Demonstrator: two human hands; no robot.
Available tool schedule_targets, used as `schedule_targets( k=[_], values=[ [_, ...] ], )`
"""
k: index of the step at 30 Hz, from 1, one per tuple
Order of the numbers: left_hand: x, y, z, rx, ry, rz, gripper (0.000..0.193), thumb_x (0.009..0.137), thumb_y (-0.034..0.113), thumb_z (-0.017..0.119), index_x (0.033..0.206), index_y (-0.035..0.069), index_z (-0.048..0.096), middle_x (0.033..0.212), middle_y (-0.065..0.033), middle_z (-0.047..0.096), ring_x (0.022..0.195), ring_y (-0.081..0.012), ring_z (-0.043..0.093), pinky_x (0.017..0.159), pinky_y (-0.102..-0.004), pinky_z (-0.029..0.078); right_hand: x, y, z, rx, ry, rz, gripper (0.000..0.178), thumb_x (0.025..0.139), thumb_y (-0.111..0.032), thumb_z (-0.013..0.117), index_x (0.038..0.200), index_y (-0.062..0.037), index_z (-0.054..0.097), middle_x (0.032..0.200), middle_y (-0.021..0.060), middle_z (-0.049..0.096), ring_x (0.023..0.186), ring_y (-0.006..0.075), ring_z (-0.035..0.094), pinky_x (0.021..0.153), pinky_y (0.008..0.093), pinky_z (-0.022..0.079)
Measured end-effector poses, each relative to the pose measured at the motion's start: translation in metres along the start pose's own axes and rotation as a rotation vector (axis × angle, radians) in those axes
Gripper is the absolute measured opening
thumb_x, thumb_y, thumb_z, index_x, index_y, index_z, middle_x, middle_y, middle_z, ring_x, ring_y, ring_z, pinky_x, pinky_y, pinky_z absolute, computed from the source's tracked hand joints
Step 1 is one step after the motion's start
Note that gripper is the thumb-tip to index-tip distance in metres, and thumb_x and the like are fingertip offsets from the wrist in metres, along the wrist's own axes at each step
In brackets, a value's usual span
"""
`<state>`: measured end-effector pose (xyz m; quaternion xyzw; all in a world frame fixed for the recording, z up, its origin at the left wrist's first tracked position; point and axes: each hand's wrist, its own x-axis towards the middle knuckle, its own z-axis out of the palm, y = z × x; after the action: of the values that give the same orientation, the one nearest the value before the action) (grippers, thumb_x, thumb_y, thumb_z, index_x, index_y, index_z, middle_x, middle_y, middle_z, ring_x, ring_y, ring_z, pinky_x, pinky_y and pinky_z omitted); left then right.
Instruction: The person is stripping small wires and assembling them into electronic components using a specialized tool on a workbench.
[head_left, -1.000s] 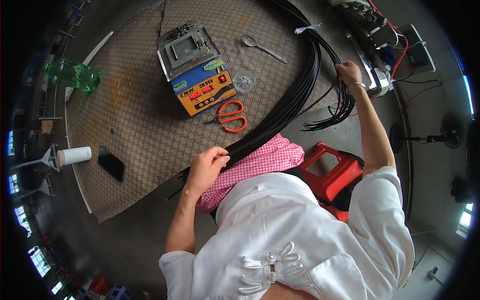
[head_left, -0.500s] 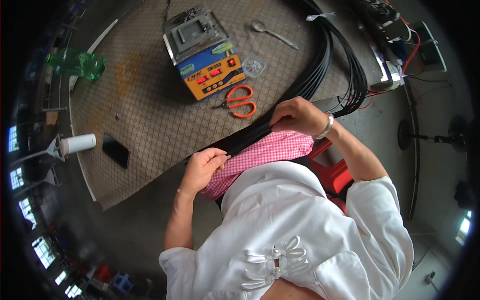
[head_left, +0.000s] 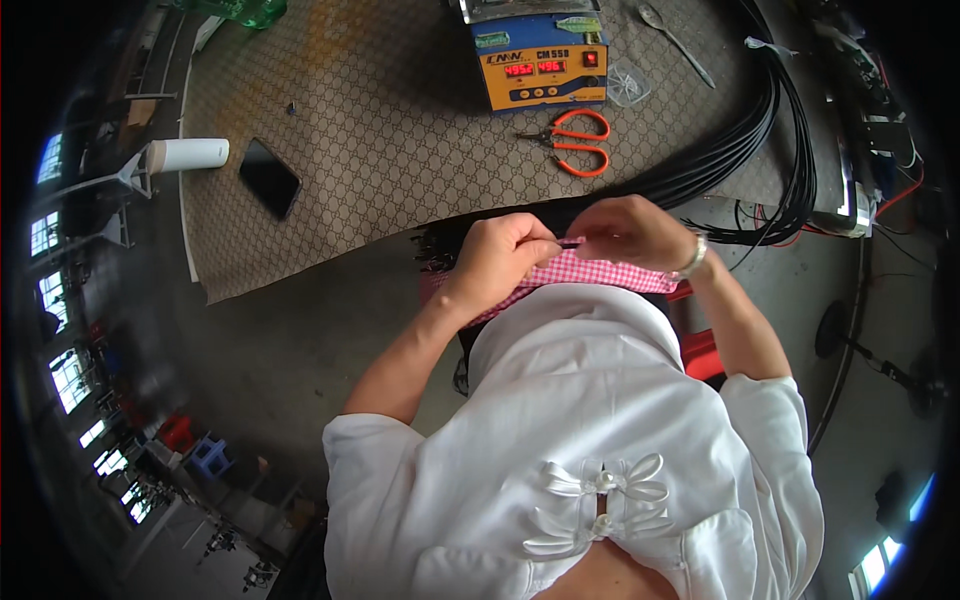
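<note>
Cables (head_left: 735, 150) in a black bundle curve along the front edge of the table (head_left: 350, 150), cut off at the top and partly hidden behind the left hand (head_left: 502, 262), which pinches a short dark strand (head_left: 569, 246) too small to identify. Opposite, the right hand (head_left: 632, 235) curls inward, knuckles up, over pink checked cloth (head_left: 625, 273); its hold cannot be told.

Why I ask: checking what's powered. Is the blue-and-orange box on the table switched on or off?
On: glowing red digits show on the front of the blue-and-orange box.
</note>
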<state>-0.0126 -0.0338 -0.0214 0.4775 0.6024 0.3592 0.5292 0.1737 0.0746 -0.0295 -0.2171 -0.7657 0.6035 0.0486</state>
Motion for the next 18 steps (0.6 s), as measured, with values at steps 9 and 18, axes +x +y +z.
schedule_targets(
  k=[9,18],
  values=[
    [0.004,-0.002,-0.006,-0.363,-0.050,-0.258,0.020,0.072,0.001,0.066,0.091,0.001,0.057,0.065,-0.0007,0.059,0.056,-0.0043,0.052,0.050,-0.0177,0.040,-0.005,-0.026,0.021,-0.677,0.316,-0.388,0.014,0.060,-0.005,0.065,0.074,-0.0046,0.060,0.069,0.0062,0.051,0.061,0.0227,0.054,0.052,0.0328,0.044],
    [0.005,-0.007,0.001,-0.671,0.081,-0.111,0.020,0.079,0.004,0.061,0.098,-0.002,0.058,0.080,-0.0037,0.061,0.067,-0.0070,0.054,0.062,-0.0177,0.044,-0.010,-0.010,0.007,0.430,0.343,0.143,0.010,0.078,-0.006,0.064,0.082,0.0020,0.060,0.069,0.0012,0.059,0.060,0.0042,0.050,0.052,0.0197,0.043]
  ],
)
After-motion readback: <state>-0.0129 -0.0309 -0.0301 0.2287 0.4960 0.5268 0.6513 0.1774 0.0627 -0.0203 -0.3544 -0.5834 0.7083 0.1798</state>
